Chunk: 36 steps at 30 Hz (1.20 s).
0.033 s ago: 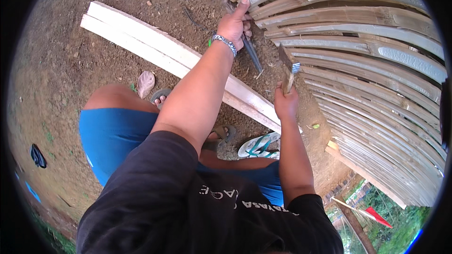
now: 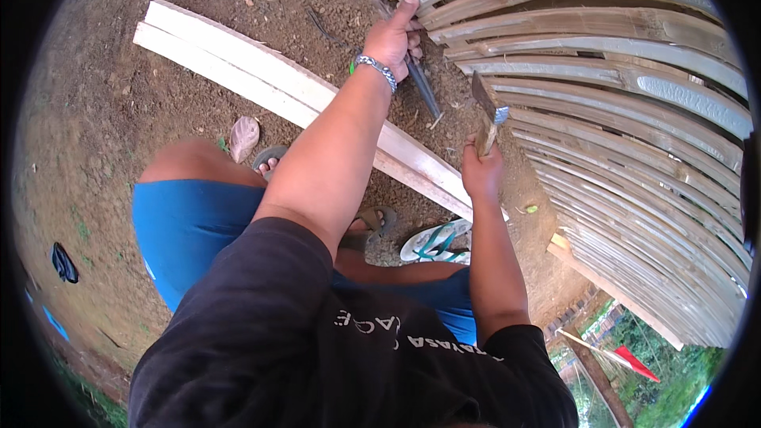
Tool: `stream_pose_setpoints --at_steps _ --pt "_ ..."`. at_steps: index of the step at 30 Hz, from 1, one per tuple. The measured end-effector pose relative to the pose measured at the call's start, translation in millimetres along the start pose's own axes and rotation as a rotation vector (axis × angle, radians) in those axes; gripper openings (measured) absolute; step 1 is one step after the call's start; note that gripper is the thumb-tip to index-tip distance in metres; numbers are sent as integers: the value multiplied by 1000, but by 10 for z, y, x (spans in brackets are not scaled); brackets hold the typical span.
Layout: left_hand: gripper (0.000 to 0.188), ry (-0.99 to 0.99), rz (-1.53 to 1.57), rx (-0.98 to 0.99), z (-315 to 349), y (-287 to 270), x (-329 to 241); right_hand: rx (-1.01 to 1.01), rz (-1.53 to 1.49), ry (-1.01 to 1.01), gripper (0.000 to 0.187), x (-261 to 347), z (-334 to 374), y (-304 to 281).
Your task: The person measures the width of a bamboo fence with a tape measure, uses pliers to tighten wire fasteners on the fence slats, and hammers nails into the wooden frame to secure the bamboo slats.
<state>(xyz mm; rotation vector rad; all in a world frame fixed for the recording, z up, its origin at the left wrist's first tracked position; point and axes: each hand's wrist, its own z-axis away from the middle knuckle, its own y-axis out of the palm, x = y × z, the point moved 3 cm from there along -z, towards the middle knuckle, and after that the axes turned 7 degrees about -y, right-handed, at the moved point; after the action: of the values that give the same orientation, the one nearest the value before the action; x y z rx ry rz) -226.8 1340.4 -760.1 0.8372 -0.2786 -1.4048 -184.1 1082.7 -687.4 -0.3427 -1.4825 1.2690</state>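
Beside the ends of the bamboo slats [image 2: 587,20], my left hand [image 2: 391,40] has its thumb raised against one slat and its other fingers curled. What those fingers grip is hidden. A dark metal bar [image 2: 426,93] shows below that hand, slanting over the soil. My right hand [image 2: 483,170] is closed round the wooden handle of a hammer [image 2: 489,115]. The hammer's dark metal head points upward, close to the slats but apart from my left hand.
Two pale wooden planks [image 2: 230,59] lie across the soil under my left forearm. A white and green flip-flop [image 2: 434,244] rests by my feet. There is a dry leaf [image 2: 244,139] left of the planks. Far left lies a black object [image 2: 63,263]; a red and white flag [image 2: 636,364] shows lower right.
The hammer's head has tilted very slightly in my right hand. My left hand stays almost where it was beside the slats.
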Motion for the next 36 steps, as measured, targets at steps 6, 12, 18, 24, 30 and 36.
stream_pose_setpoints --at_steps 6,12,18,24,30,36 --pt "64 -19 10 14 1 -7 -9 -211 -171 -395 21 -239 62 -12" --pt "66 -14 -38 16 62 21 -3 101 71 96 23 -317 111 176" --pt "71 -25 -7 4 13 -23 -11 -56 -117 -65 11 -139 96 62" --pt "68 -12 -16 18 18 -2 -29 -59 -104 50 19 -268 94 153" --pt "65 -22 9 25 -33 -24 -16 -54 -91 111 19 -178 49 199" --pt "65 -9 8 39 -41 -25 -10 -32 -181 161 18 -239 48 232"
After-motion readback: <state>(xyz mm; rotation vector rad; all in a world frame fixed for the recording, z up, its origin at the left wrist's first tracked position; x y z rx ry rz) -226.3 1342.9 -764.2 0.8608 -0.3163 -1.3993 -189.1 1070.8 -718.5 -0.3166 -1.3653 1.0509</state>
